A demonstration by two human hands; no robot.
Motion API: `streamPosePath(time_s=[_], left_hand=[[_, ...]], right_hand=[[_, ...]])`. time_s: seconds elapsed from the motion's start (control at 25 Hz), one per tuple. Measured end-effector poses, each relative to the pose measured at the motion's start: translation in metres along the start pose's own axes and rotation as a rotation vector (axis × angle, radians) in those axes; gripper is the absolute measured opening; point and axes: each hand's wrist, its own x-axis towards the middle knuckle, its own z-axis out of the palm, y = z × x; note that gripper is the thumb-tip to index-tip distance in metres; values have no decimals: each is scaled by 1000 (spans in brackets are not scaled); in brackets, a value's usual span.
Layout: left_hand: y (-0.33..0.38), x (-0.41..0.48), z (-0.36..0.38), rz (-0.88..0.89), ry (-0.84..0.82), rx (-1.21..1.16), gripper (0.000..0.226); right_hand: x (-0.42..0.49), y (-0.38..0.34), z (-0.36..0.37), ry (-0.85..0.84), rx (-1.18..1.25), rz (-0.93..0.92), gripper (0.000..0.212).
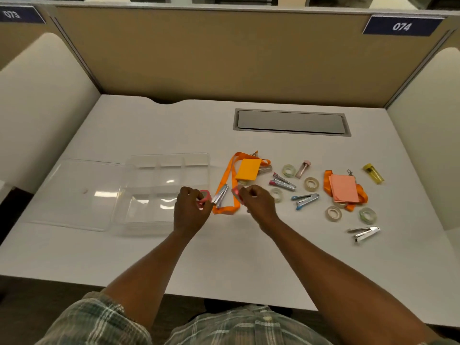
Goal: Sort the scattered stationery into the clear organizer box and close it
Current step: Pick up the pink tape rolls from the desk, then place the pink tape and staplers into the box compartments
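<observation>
Currently: one head-cam still, person seated at white desk [224, 260].
L hand [191, 207]: fingers curled, pinching pink tape roll [205, 195]; sits at 3 o'clock edge of organizer box [169, 155].
R hand [257, 202]: fingers curled round small pink item [236, 192]; blurred, type unclear. At 3 o'clock of L hand, near, apart.
Organizer box: clear, open, divided into compartments; 9 o'clock of both hands.
Lid [74, 192]: flat on desk, 9 o'clock of box.
Orange lanyard [232, 180]: btwn the hands, runs toward 12 o'clock; silver stapler [220, 195] lies across it; orange sticky pad [249, 169] on its far end.
Scatter, 3 o'clock of R hand: pink stapler [282, 183], blue stapler [305, 199], several clear tape rolls [311, 183].
Pink sticky pad [343, 188]: on 2nd lanyard [362, 195], further toward 3 o'clock.
Chrome stapler [364, 232]: 4 o'clock of R hand, well apart.
Yellow item [373, 173]: 2 o'clock, farthest out.
</observation>
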Motion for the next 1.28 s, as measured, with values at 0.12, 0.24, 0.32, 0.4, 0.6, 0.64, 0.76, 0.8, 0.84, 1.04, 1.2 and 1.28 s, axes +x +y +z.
streamPosePath(time_s=[0.12,0.24,0.32,0.4,0.6,0.64,0.76,0.8,0.84,1.04,1.2,1.28], left_hand=[[-30,5,-19,222,-98,118,16],[-48,9,-28,403,-198,188,13],[-57,11,-31,444,-240,200,13],[-64,11,-33,456,-247,212,20],[-72,20,-33,375,-207,237,20],[-71,24,-33,360,-203,231,18],[-61,30,-28,360,-193,196,15],[-57,31,-25,365,-190,185,15],[-51,31,-21,370,-189,182,13],[-13,34,12,424,-216,216,12],[23,33,50,463,-401,385,30],[38,35,69,448,-525,539,43]], right_hand=[[-1,-20,48,-89,-218,-273,31],[3,-30,78,-185,-469,-532,18],[8,-31,91,-228,-612,-608,19],[10,-30,101,-269,-704,-632,21],[5,-17,112,-327,-892,-617,34],[2,-16,112,-317,-882,-614,37],[-7,-11,105,-269,-803,-606,43],[-9,-9,101,-248,-776,-592,44],[-11,-6,95,-226,-755,-570,45],[-15,18,45,-137,-767,-484,37],[-13,44,-9,-97,-809,-375,36],[-11,57,-39,-70,-817,-330,37]])
